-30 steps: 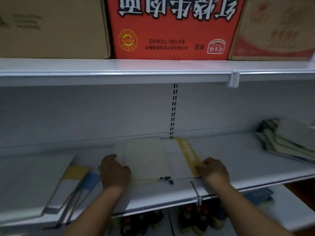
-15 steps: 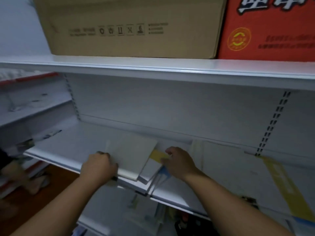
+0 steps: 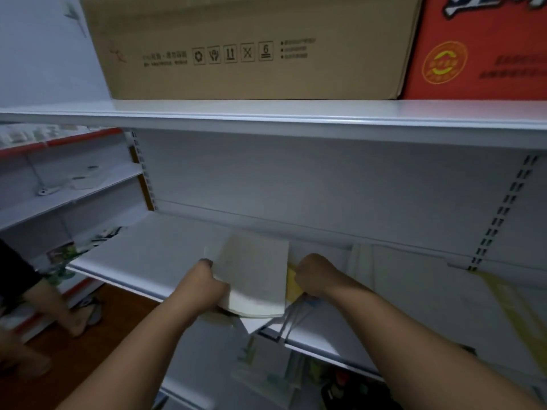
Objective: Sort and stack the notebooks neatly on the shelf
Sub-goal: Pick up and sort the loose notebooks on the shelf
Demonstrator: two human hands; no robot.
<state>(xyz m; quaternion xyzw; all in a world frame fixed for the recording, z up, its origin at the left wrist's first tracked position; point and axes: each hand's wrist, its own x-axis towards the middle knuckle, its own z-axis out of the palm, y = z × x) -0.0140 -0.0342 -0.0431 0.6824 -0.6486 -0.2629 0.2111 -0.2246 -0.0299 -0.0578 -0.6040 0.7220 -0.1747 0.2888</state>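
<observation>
At lower centre a pale notebook (image 3: 254,273) is gripped by the left hand (image 3: 205,287), a half-hidden yellow notebook (image 3: 291,284) by the right hand (image 3: 315,275).

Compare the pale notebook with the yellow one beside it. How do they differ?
Colour: the pale notebook has an off-white cover; the yellow notebook is bright yellow.
Visibility: the pale notebook shows nearly its whole cover, while the yellow notebook shows only a narrow strip beside it.
Hold: the left hand grips the pale notebook's left edge; the right hand curls round the yellow notebook.
Both lie on the white shelf.
</observation>
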